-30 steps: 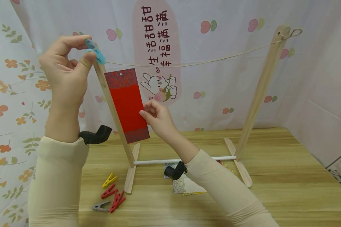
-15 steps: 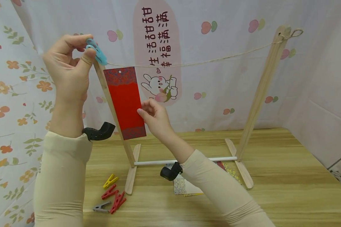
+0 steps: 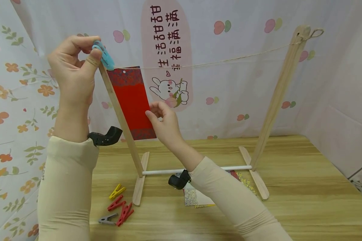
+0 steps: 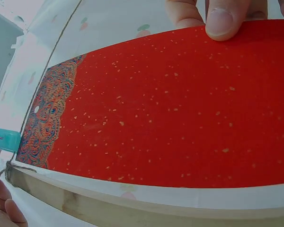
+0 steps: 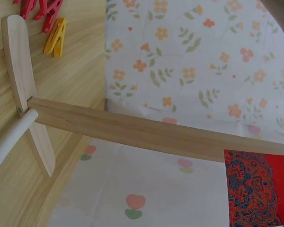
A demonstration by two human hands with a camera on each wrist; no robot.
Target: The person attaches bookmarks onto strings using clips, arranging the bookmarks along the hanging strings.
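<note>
My left hand [image 3: 73,68] pinches a light blue clothespin [image 3: 105,58] between thumb and fingers beside the top of the left wooden post. My right hand [image 3: 166,125] holds a red paper card [image 3: 131,103] by its right edge, thumb in front. Patterned bands and a small round hole mark the card, and gold flecks show in the left wrist view. Its top edge lies along the twine [image 3: 217,62]. In the left wrist view, the clothespin [image 4: 5,140] sits at the card's upper corner; whether it grips the card cannot be told.
Two wooden posts [image 3: 277,90], joined low by a white rod [image 3: 236,167], carry the twine. Yellow, red and grey clothespins [image 3: 117,191] lie at the table's front left. Patterned cards [image 3: 199,197] lie under the right forearm. A printed curtain hangs behind.
My right hand has raised the red card until its top edge meets the twine. My left hand has shifted slightly right, still pinching the blue clothespin.
</note>
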